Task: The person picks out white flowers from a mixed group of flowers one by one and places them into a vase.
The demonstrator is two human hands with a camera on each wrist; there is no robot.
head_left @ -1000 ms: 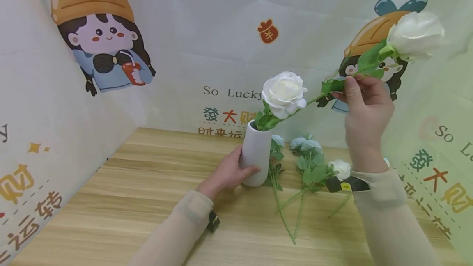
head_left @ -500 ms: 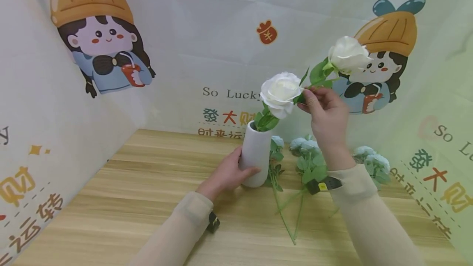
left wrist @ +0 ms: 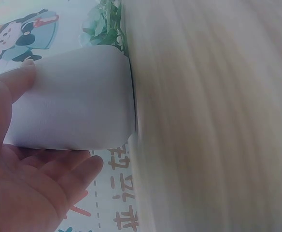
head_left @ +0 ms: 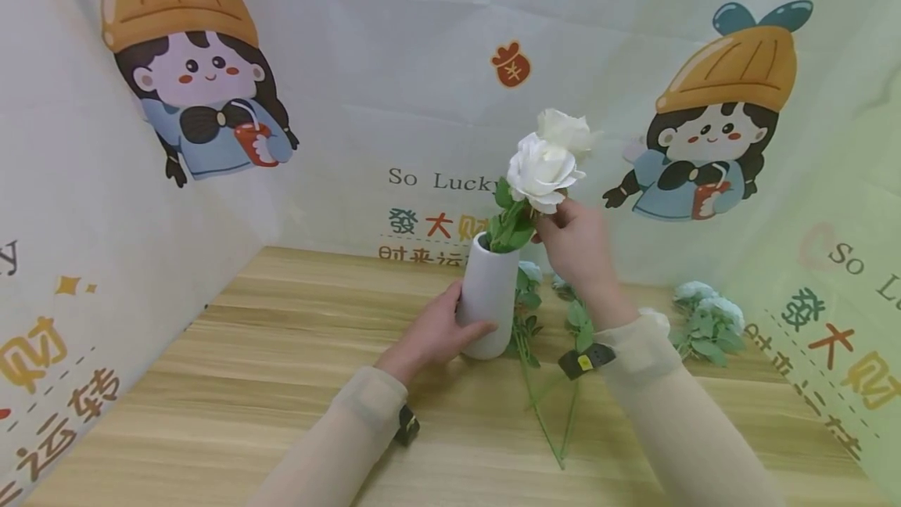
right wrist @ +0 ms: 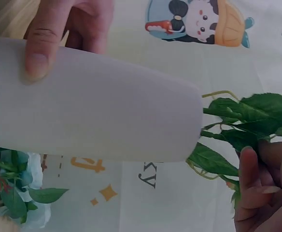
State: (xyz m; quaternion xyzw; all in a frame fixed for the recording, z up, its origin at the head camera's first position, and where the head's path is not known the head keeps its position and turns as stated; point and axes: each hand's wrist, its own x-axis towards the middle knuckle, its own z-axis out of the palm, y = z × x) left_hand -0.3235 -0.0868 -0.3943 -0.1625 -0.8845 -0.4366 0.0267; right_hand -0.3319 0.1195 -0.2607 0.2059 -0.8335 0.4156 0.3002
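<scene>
A white vase [head_left: 487, 296] stands upright on the table. My left hand [head_left: 439, 331] holds its lower body, thumb on the near side and fingers round the left, as the left wrist view also shows at the vase [left wrist: 78, 101]. One white rose [head_left: 542, 170] rises from the mouth. Behind it shows a second white rose [head_left: 566, 131], whose stem my right hand [head_left: 580, 253] pinches just above the vase. In the right wrist view, green leaves [right wrist: 252, 116] spread between the vase mouth and the right fingers [right wrist: 249, 169]. The second stem's lower end is hidden.
Pale blue flowers [head_left: 529, 272] with long green stems lie right of the vase, partly behind the right forearm. More pale blue flowers [head_left: 711, 315] lie at the table's right. A printed cloth [head_left: 338, 100] walls the back and sides of the wooden table [head_left: 267, 350].
My right hand has moved left and down with the second rose, from far right to the vase mouth. The second bloom now stands behind the first. My left hand stays on the vase.
</scene>
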